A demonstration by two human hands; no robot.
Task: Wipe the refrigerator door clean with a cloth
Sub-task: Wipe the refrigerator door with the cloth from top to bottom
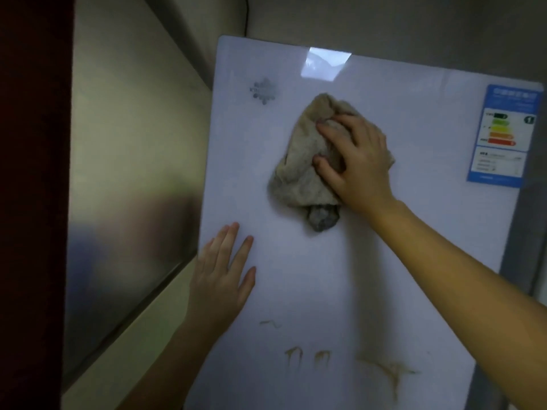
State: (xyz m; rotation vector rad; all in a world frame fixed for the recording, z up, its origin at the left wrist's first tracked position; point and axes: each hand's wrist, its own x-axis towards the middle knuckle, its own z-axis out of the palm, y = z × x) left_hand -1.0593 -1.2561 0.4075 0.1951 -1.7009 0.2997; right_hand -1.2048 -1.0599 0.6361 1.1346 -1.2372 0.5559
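The white refrigerator door (296, 276) fills the middle of the head view. My right hand (355, 161) presses a crumpled beige cloth (302, 161) flat against the upper part of the door. A darker grey fold of the cloth hangs out below the palm. My left hand (222, 276) lies flat on the door near its left edge, fingers apart, holding nothing. Brown smeared stains (319, 356) mark the door lower down, below both hands.
A blue energy label (506, 134) is stuck at the door's upper right. A grey snowflake emblem (263, 90) sits at the upper left. A shiny metal panel (130, 202) stands left of the refrigerator, and a dark red surface (29, 202) borders the far left.
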